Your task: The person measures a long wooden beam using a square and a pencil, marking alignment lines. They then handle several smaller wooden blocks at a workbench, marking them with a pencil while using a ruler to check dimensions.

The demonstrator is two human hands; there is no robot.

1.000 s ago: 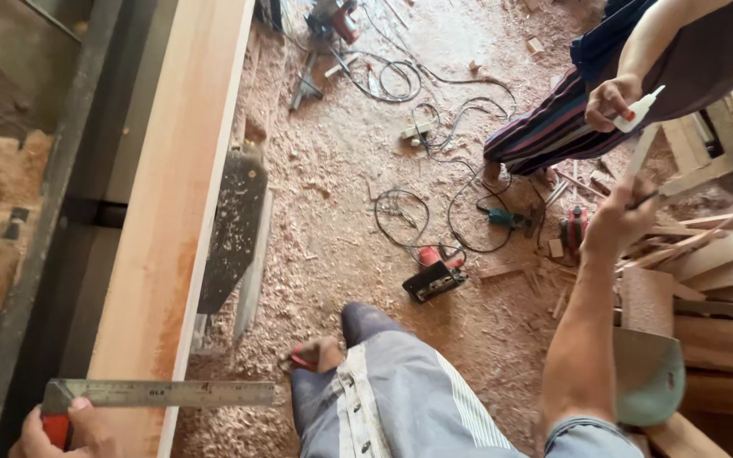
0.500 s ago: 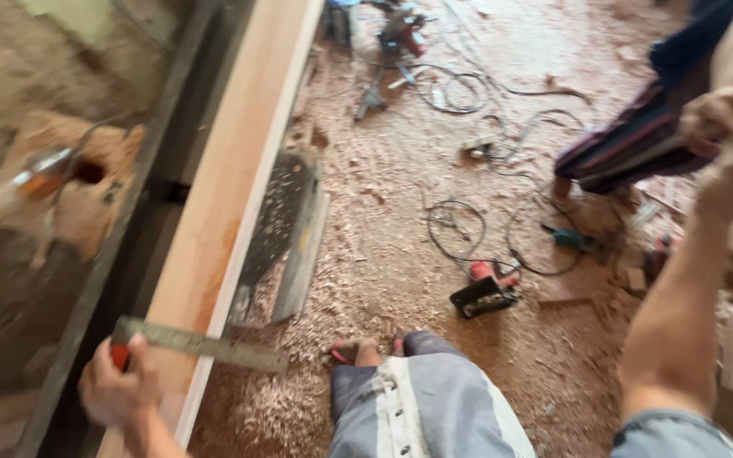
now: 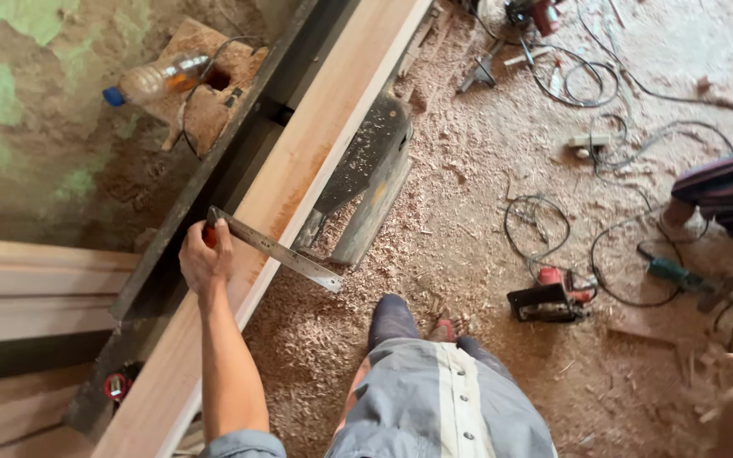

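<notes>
Square now laid across plank, left hand clamped on handle; right hand withdrawn, barely visible, grip unclear.

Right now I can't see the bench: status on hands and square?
Left hand grips steel square, blade flat across plank. Right hand not visible. Nothing blocking.

Square across plank; power tool right (on sawdust floor).

Grey-blue short sleeve; grey buttoned shirt, pale placket stripe.
</notes>
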